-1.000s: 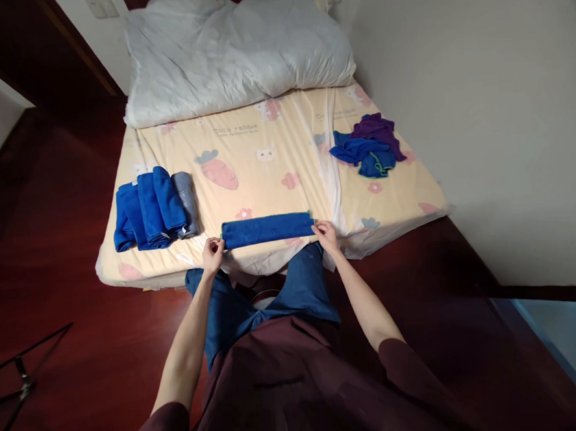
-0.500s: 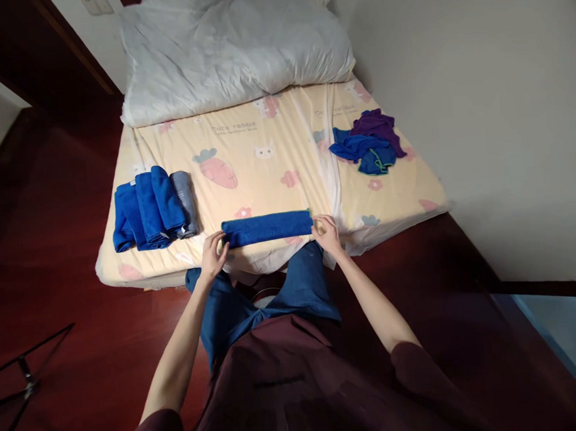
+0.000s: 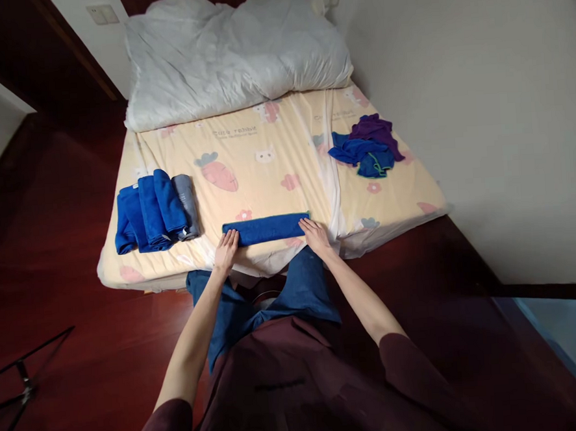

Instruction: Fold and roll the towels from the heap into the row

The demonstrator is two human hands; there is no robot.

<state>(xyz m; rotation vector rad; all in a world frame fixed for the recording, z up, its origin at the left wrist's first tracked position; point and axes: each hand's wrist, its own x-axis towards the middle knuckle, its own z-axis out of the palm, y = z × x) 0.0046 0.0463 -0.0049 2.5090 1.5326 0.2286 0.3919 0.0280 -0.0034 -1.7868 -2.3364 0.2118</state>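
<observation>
Blue cloth (image 3: 269, 231), drawn out as a long, narrow strip with green edging, lies flat at six o'clock on the bed (image 3: 288, 137), along its near edge. We see the left hand (image 3: 226, 247) laid open over its nine o'clock end, and the right hand (image 3: 315, 235) likewise open over its three o'clock end; fingers are extended and rest on the fabric without gripping it.

We judge the cloth to be light, soft and limp, neither slippery nor fragile, and liable to sag or skew if lifted at one point. We would take hold of both short ends together, thumbs beneath and fingers above, so that the layers remain aligned.

Taking the cloth as centre, we note the blue bundles (image 3: 147, 211) between nine and ten o'clock, with the grey bundle (image 3: 186, 205) beside them; the loose pile (image 3: 365, 152) at two o'clock; and the quilt (image 3: 239, 56) at twelve.

We count one cloth beneath the hands, one grey bundle and one quilt. Blue bundles number at least three; overlap prevents an exact count. Within the pile we distinguish one purple piece (image 3: 380, 132) and at least two blue ones.
</observation>
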